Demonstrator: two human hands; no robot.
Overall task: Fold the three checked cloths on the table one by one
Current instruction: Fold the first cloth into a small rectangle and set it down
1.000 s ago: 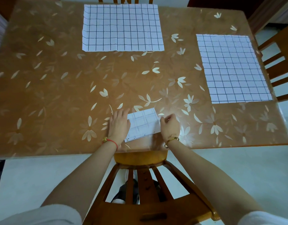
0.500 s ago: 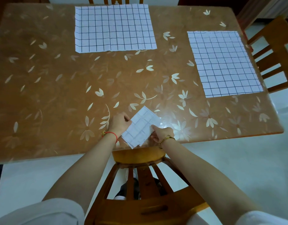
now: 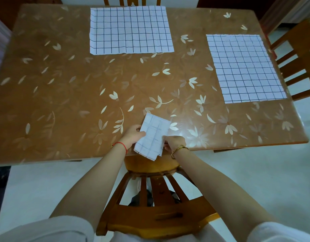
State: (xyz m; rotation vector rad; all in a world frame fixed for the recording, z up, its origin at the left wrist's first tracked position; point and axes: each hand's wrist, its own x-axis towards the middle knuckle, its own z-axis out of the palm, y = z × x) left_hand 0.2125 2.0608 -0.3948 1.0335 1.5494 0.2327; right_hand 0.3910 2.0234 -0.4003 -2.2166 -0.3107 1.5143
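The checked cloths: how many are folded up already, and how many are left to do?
Done: nothing is set down finished yet. In hand: the left hand and right hand grip the folded cloth, already a small packet, at the near edge of the table. Left: two lie flat and unfolded, the far cloth and the right cloth.

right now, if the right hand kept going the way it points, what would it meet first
The right hand points left into the folded cloth it pinches; past that, the left hand gripping the other edge, though depth is unclear.
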